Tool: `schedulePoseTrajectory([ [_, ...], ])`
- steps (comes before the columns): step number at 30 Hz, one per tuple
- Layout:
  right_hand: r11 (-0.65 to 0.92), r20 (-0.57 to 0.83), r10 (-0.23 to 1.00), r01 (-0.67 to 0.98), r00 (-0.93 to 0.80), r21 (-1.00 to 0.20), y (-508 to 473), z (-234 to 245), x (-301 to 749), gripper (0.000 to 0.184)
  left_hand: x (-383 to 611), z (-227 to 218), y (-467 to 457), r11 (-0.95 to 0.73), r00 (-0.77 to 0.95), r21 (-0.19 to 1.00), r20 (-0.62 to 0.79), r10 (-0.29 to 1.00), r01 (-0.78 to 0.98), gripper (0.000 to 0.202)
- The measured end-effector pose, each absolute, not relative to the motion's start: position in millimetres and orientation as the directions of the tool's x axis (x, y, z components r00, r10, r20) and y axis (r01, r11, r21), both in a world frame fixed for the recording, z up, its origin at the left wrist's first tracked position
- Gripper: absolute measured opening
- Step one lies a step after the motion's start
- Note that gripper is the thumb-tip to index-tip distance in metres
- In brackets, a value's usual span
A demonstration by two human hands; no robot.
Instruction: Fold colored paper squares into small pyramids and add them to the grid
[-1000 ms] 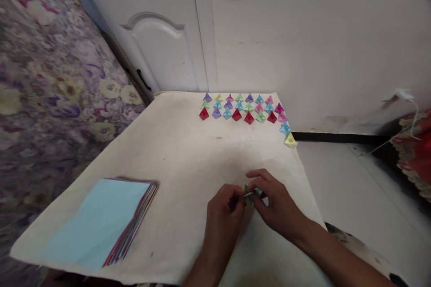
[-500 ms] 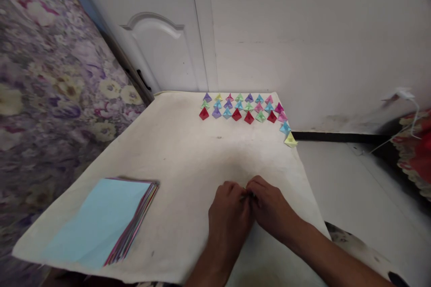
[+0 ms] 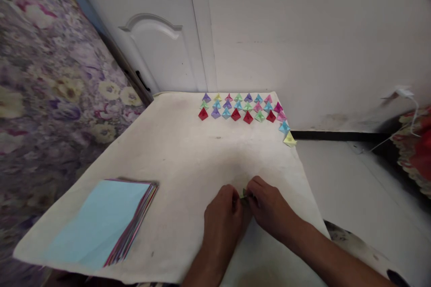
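Between my two hands is a small folded piece of yellow-green paper (image 3: pixel 243 193), mostly covered by the fingers. My left hand (image 3: pixel 222 213) is closed in a pinch at its left side. On the right side my right hand (image 3: pixel 269 202) pinches it too, fingers curled. Both hands are just above the cloth-covered table, near its front right. Beyond them, small folded paper pieces in several colours stand in rows at the back; a red one (image 3: pixel 203 114) is at the left end and a yellow one (image 3: pixel 290 139) lies by the right edge.
A stack of coloured paper sheets (image 3: pixel 101 219), light blue on top, lies at the table's front left. The pale tablecloth (image 3: pixel 175 152) reaches a white cabinet (image 3: pixel 161 49) and the wall (image 3: pixel 303 45). A floral curtain (image 3: pixel 60 98) hangs at the left.
My left hand has shifted slightly left and down, away from the right hand. More of the yellow-green paper shows between them. The right hand has barely moved.
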State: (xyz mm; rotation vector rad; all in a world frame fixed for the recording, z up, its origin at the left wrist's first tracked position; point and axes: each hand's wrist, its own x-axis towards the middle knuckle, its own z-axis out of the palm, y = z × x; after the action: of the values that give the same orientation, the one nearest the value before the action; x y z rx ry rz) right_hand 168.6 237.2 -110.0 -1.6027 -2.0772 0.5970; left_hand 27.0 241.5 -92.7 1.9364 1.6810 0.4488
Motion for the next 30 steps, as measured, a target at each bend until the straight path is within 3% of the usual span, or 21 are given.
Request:
schedulePoseTrajectory([
  [16, 0.225, 0.012, 0.964, 0.796, -0.264, -0.562, 236.9, -103.7, 169.0, 0.018, 22.5, -97.7, 244.7, -0.032, 0.189, 0.639, -0.178, 0.966, 0.769, 0.01],
  [22, 0.235, 0.006, 0.964, 0.84, -0.267, -0.489, 238.3, -104.6, 167.3, 0.016, 23.0, -96.5, 246.1, -0.009, 0.186, 0.655, -0.201, 0.962, 0.755, 0.01],
  [30, 0.263, 0.02, 0.958, 0.857, -0.285, -0.443, 237.0, -99.2, 167.4, 0.016, 22.4, -93.3, 247.4, -0.003, 0.216, 0.769, -0.176, 0.96, 0.639, 0.013],
])
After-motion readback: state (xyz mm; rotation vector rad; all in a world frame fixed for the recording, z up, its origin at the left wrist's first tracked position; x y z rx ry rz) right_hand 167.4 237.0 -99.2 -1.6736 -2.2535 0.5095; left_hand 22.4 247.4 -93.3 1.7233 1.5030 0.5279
